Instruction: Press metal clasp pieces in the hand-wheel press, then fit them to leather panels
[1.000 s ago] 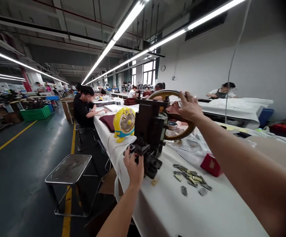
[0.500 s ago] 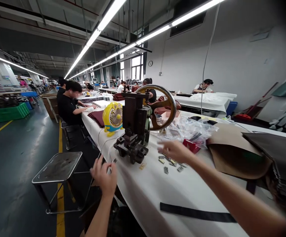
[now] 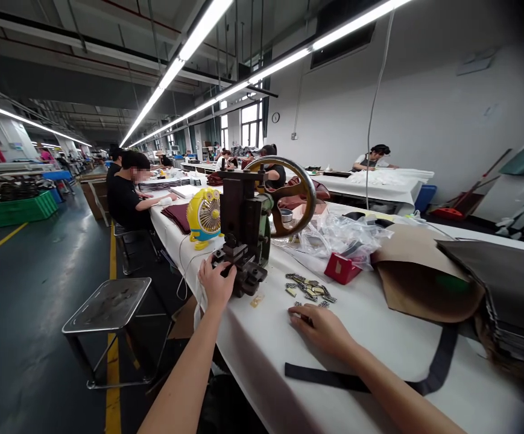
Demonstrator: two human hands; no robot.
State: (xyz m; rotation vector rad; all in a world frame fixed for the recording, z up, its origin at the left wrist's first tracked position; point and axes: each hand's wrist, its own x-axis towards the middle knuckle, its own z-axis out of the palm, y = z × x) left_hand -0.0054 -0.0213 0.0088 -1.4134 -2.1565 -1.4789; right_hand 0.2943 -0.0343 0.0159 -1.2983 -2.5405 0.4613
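My left hand (image 3: 217, 283) is at the front of a dark metal hand press (image 3: 243, 235), its thumb and fingers closed against the lower jaw. Whatever small thing they may pinch is hidden. On the white tabletop rests my right hand (image 3: 322, 328), fingers curled downward beside a scatter of small metal plates (image 3: 309, 286). Its fingertips cover the spot below them, so what they grip cannot be made out. A black strap (image 3: 316, 375) lies beneath my right forearm and bends toward the right.
Left of the press stands a yellow cartoon fan (image 3: 205, 217). A red box (image 3: 343, 268), clear plastic bags (image 3: 334, 232) and a brown bag (image 3: 424, 277) lie to the right. A metal stool (image 3: 108, 304) stands on the floor, and a seated person (image 3: 130, 193) works farther along.
My left hand has moved up and right to the press jaw. My right hand has come down nearer, from above the metal plates to the table in front of them.
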